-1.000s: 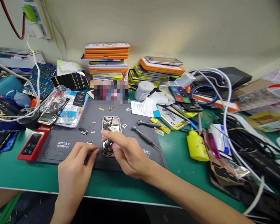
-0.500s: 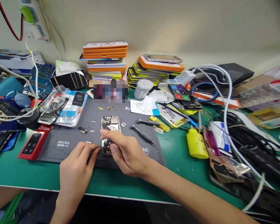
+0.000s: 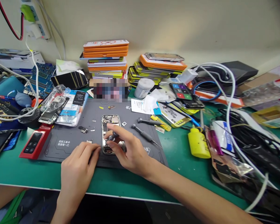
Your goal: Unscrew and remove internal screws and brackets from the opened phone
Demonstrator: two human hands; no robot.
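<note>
An opened phone (image 3: 109, 124) with its insides showing lies on a dark grey work mat (image 3: 67, 140). My right hand (image 3: 128, 149) pinches a small screwdriver (image 3: 112, 137) whose tip points down into the phone's lower half. My left hand (image 3: 78, 168) rests on the mat at the phone's lower left edge, fingers curled and pressed together with fingertips against the frame. Small loose parts (image 3: 84, 129) lie on the mat to the left of the phone.
Two more screwdrivers (image 3: 143, 134) lie on the mat right of the phone. A yellow bottle (image 3: 197, 143), a tangle of cables (image 3: 242, 124), stacks of orange and yellow boxes (image 3: 106, 57), a red device (image 3: 34, 144) and bagged parts (image 3: 53, 104) crowd the green table.
My right hand has shifted a little to the right and the screwdriver has tilted, its tip now further up in the phone. The left hand has stayed at the phone's corner.
</note>
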